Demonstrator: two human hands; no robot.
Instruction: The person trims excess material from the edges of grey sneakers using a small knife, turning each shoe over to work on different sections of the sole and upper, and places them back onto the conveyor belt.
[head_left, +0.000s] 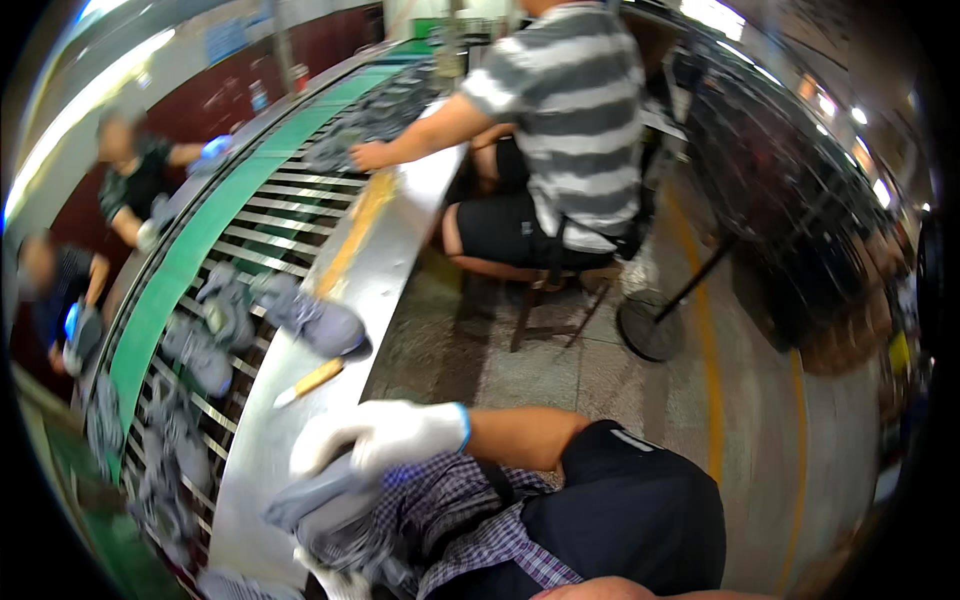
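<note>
In white gloves, both my hands are at a grey sneaker (325,505) held over the near edge of the metal ledge. My right hand (385,440) curls over the shoe from above, fingers closed on it. Below the shoe, my left hand (335,578) shows only in part at the lower edge; its fingers are mostly hidden. Another grey sneaker (315,315) lies on the ledge (255,455) beyond my hands. Between them rests a short tool (310,382) with a yellow handle and a pale tip.
Several grey shoes (195,355) lie on the roller conveyor (270,230), which runs beside a green belt (195,240). A seated co-worker in a striped shirt (570,120) reaches toward shoes farther along. Two people work across the line. A round-based stand (650,325) is at the right.
</note>
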